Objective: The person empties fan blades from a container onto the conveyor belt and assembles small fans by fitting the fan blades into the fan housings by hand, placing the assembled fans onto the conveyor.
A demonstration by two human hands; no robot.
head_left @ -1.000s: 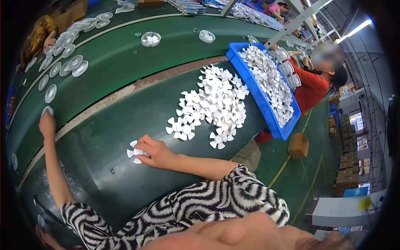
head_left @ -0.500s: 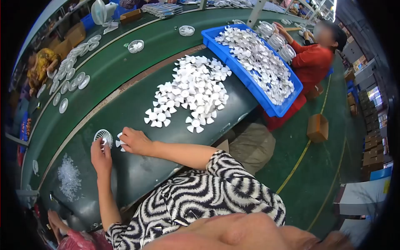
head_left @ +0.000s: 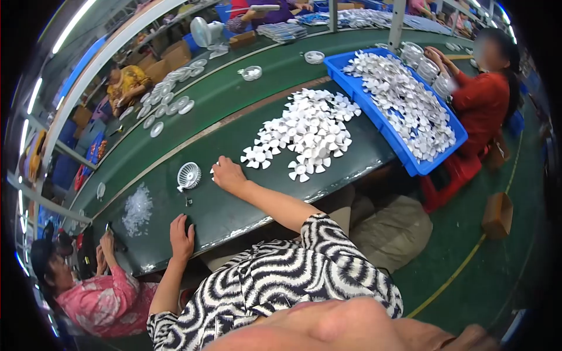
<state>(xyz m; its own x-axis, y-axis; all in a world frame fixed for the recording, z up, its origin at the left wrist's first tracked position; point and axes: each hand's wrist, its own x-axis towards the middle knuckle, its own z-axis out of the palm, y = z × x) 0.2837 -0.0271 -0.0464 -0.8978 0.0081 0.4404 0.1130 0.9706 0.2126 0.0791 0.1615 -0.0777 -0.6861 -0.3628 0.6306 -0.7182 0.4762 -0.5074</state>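
Note:
A round white fan guard with curved ribs sits on the green table. My left hand is apart from it at the table's near edge, fingers loosely stretched and holding nothing. A small dark, shiny piece lies between that hand and the guard. To the guard's right, my right hand is bent low over the table, its fingers closed. A bit of white shows at its fingertips, seemingly a white fan blade mostly hidden by the hand. Beyond it spreads a heap of white three-winged fan blades.
A blue tray full of fan blades stands at the right end, beside a person in red. Small clear parts lie piled at left, near a person in pink. Round covers and clear bowls rest on the belt.
My left hand has let go of the fan guard and drawn back to the table edge. My right hand now sits farther from the guard. The whole view has shifted, showing more at left.

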